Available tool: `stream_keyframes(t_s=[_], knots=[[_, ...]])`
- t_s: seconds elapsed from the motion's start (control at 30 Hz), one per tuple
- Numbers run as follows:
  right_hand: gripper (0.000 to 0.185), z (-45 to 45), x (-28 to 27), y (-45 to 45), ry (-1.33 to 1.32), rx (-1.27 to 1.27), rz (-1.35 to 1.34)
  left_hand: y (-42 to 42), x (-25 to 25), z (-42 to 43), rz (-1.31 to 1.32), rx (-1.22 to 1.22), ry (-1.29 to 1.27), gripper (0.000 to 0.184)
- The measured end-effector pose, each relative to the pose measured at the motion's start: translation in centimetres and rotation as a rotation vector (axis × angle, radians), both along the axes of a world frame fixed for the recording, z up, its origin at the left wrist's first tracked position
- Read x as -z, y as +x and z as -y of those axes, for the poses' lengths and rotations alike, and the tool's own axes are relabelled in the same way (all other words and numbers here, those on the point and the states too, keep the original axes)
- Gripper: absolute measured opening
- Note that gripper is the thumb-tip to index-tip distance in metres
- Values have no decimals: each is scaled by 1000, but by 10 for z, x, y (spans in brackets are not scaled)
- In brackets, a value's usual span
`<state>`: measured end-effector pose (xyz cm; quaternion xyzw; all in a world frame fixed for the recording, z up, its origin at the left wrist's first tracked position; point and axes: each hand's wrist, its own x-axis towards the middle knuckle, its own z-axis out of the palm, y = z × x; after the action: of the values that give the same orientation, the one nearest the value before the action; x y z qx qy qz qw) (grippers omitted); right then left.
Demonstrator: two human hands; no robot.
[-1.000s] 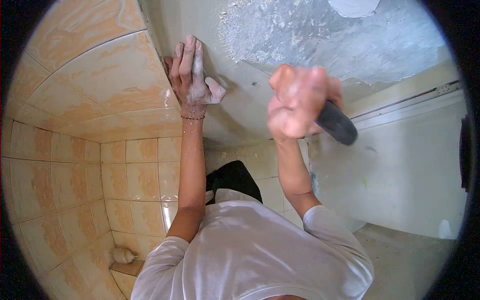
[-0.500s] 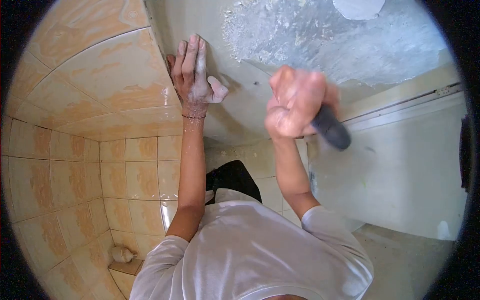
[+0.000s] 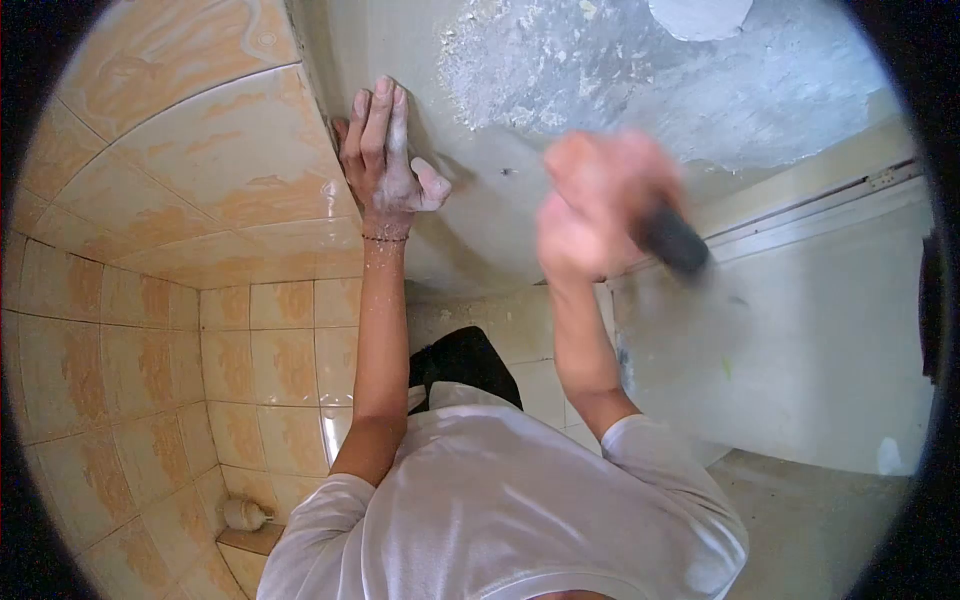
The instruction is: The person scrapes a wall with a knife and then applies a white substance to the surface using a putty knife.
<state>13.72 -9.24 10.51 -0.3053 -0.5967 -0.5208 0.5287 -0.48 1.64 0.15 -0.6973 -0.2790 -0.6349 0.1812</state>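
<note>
Toward two o'clock, right fingers [image 3: 618, 165] grip a dark tool [image 3: 675, 243]; toward eleven, left fingers [image 3: 376, 132] press, extended, against the wall [image 3: 480, 215]; hasty strokes could scrape knuckles.

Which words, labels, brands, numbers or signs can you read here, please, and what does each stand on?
No text can be read.
Dark handle in the right hand: too blurred to tell whether it is marked.
Container on the ledge: too small to tell.
White shirt: no lettering shows.
Wall tiles: only pattern.
</note>
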Motion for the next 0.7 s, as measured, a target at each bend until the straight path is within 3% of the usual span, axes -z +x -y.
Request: stream_keyframes(t_s=[0.03, 0.1, 0.13, 0.27, 0.37, 0.4, 0.43, 0.5, 0.53, 0.6, 0.7], knots=[[22, 6, -9, -16, -3, 7, -3, 0, 1, 2, -3, 7, -3, 78], [21, 14, -27, -55, -327, -914, -1019, -1, 0, 1, -6, -5, -21, 76], [27, 13, -28, -57, -175, -944, -967, -1, 1, 3, -8, -2, -21, 76], [19, 26, -21, -49, -266, -1042, -778, 0, -1, 0, 7, -12, -24, 74], [22, 9, 9, -45, -665, -829, -1037, 0, 3, 5, -3, 2, -35, 72], [28, 10, -1, -58, -324, -747, -944, 0, 0, 1, 2, -1, -23, 70], [27, 11, -5, -40, -159, -1104, -622, 0, -2, -1, 8, -15, -19, 70], [27, 37, -23, -40, -328, -1036, -356, -1, 0, 3, -32, -28, -16, 65], [27, 29, -20, -45, -329, -1035, -364, -1, -1, 3, -25, -19, -2, 63], [26, 9, -10, -58, -263, -719, -977, -1, -1, 2, -14, -6, -11, 63], [25, 5, -2, -48, -195, -768, -908, 2, -3, 0, 9, -2, 1, 64]])
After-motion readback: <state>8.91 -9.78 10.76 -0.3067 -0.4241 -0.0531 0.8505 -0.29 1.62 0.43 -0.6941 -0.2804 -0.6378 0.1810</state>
